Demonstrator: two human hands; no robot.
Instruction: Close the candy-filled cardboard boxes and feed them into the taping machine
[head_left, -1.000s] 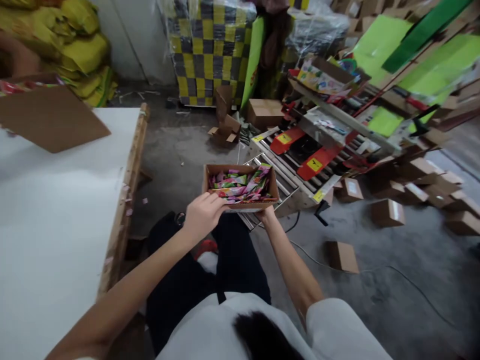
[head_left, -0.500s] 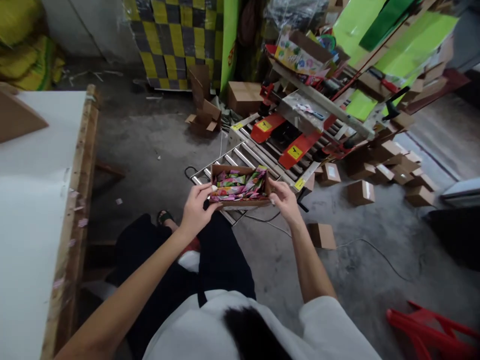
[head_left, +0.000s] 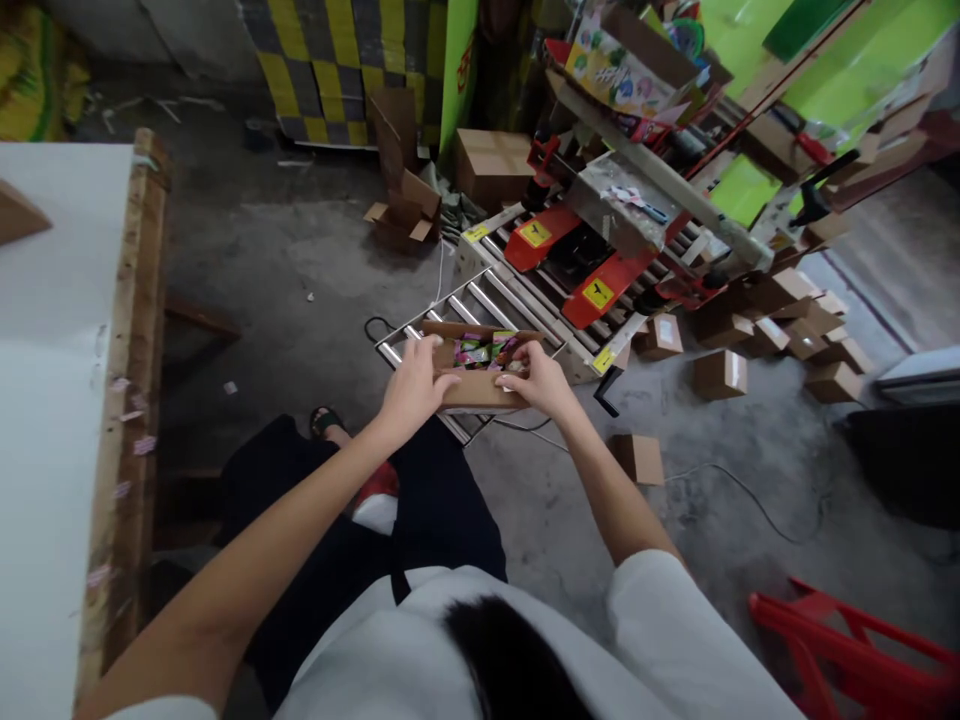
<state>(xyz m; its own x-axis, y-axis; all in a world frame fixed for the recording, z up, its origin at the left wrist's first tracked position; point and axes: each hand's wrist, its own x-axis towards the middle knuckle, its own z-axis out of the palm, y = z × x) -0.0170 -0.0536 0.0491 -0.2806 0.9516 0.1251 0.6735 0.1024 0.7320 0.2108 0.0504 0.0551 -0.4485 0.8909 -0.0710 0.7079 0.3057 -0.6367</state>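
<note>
A small cardboard box (head_left: 474,390) full of colourful sachets (head_left: 480,350) rests on the near end of a roller conveyor (head_left: 495,305). My left hand (head_left: 412,385) grips its left side, fingers curled over a flap. My right hand (head_left: 536,378) holds the right side, fingers pressing a flap inward over the sachets. The near flap is folded partly over the contents.
A box-sealing machine with red guides (head_left: 592,255) stands behind the conveyor. Several small closed boxes (head_left: 720,372) lie on the concrete floor to the right. A white table with a wooden edge (head_left: 127,330) is at left. A red plastic stool (head_left: 855,645) is at lower right.
The box has been set down on the conveyor rollers. Both hands have shifted onto its flaps, which now fold in over the sachets. The view has swung right.
</note>
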